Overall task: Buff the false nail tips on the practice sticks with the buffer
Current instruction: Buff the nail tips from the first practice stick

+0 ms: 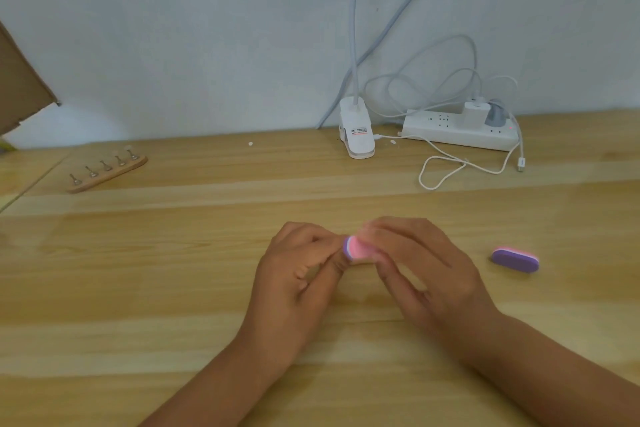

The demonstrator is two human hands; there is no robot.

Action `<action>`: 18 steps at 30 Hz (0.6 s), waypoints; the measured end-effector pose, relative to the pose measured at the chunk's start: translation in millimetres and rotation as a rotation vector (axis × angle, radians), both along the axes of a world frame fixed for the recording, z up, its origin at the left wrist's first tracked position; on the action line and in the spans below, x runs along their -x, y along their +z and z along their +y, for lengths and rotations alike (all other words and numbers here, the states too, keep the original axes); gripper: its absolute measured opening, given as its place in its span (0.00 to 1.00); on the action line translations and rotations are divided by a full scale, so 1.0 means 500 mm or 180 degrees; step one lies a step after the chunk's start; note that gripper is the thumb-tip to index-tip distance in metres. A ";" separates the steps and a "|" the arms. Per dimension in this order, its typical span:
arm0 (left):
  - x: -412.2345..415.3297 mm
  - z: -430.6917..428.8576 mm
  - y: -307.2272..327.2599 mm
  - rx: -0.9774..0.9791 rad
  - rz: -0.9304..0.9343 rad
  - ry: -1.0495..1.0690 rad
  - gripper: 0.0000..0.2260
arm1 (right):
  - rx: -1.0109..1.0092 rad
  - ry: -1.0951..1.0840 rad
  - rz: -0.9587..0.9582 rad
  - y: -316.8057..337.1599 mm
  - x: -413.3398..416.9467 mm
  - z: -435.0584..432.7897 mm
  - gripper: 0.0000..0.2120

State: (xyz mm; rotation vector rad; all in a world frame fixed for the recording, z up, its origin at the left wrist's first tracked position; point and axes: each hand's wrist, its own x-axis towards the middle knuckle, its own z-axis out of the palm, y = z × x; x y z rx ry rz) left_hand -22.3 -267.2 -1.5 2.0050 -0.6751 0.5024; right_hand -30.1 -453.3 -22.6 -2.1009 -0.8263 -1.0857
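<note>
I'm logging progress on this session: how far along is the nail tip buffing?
Done: nothing shows as finished; the five sticks on the wooden stand are too small to judge. In hand: the right hand grips a pink buffer against the pinched fingers of the left hand; what they hold is hidden. Left: probably all five. A second buffer lies idle.

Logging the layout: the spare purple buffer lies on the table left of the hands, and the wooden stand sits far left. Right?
The head view shows the spare purple buffer right of the right hand, not left. The wooden stand does sit far left.
</note>
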 end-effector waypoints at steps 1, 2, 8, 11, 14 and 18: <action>0.000 0.000 -0.001 0.0039 0.0053 0.0035 0.07 | -0.0070 -0.0137 0.0035 0.001 -0.004 -0.002 0.13; 0.000 0.000 -0.001 0.0074 0.0104 0.0072 0.06 | -0.0161 -0.0238 0.0073 0.002 -0.007 -0.003 0.12; 0.003 -0.002 0.001 0.0059 0.0107 -0.0009 0.08 | -0.0053 -0.0116 0.0004 -0.003 -0.004 -0.003 0.13; 0.003 -0.004 0.000 0.0079 0.0136 -0.0012 0.08 | -0.0266 -0.0186 0.0071 0.002 -0.005 -0.008 0.12; 0.002 -0.004 0.001 0.0175 0.0116 -0.0122 0.08 | -0.0073 0.0076 -0.0020 -0.002 0.003 0.000 0.12; 0.002 -0.004 -0.001 0.0268 0.0234 -0.0044 0.06 | -0.0304 -0.0283 0.0016 0.003 -0.006 -0.008 0.12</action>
